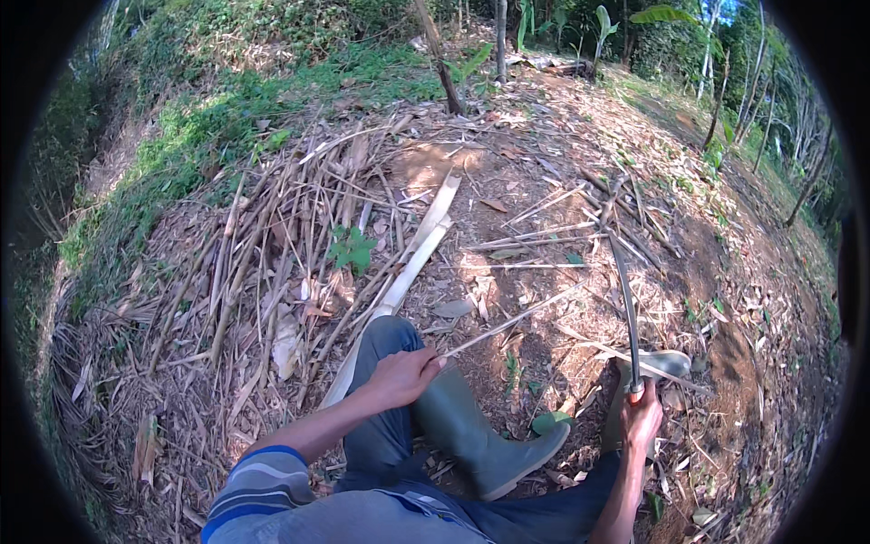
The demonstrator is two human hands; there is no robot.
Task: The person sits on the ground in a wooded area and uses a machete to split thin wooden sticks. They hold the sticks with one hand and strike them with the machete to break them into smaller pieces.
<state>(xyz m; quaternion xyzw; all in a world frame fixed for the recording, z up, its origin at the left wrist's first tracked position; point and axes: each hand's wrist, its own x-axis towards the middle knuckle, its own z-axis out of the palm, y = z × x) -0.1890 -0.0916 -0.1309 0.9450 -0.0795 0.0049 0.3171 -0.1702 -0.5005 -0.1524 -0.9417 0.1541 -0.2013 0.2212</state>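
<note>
Near my raised knee, my left hand (403, 376) is closed round the near end of a thin pale stick (517, 318), which points away to the upper right. On the right, my right hand (642, 417) grips the reddish handle of a machete (626, 299). Its long, dark, slightly curved blade points away from me, and its tip is close to some sticks on the ground. The blade and the held stick are apart. Two pale split strips (412, 263) lie at a slant beside my left knee.
I sit on sloping, leaf-littered ground, wearing green rubber boots (480, 435). Dry stalks (245, 254) are heaped at the left, and loose sticks (625, 213) lie ahead to the right. A thin post (439, 59) stands farther off. Green plants (227, 109) grow along the left slope.
</note>
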